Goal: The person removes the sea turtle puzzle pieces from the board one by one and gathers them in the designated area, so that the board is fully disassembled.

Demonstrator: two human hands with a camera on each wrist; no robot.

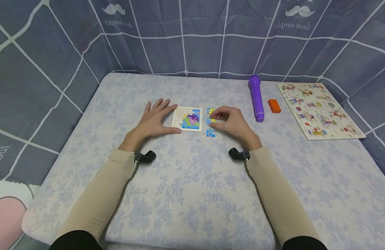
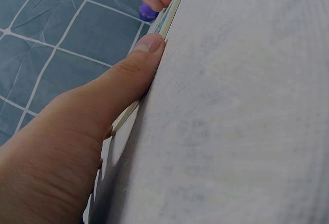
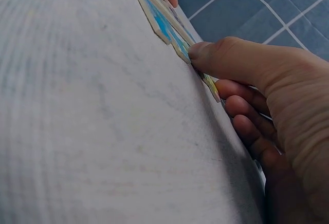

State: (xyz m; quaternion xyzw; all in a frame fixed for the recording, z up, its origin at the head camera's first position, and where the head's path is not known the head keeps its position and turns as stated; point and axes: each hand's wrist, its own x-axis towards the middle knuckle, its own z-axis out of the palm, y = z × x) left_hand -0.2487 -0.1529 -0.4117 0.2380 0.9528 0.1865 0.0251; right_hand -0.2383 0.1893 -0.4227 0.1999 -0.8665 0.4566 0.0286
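A small pale-framed puzzle board point(image 1: 177, 118) lies flat in the middle of the table, partly filled with colourful pieces. At its left end is my left hand point(image 1: 150, 122), fingers spread and straight, index finger at the upper edge and thumb point(image 2: 149, 47) at the lower one. Just right of the board, my right hand point(image 1: 234, 123) pinches a blue and yellow puzzle piece point(image 3: 211, 86) at the table surface, its other fingers curled. Another blue piece point(image 1: 210, 133) lies below that hand's thumb; in the right wrist view loose pieces point(image 3: 159, 22) sit beside the board.
Right of my right hand lie a purple microphone-shaped object point(image 1: 256, 97) and an orange block point(image 1: 274, 106). A larger board with pictures point(image 1: 320, 111) rests near the table's right edge. Grey-blue gridded cloth point(image 1: 202, 55) stands behind the table point(image 1: 192, 194).
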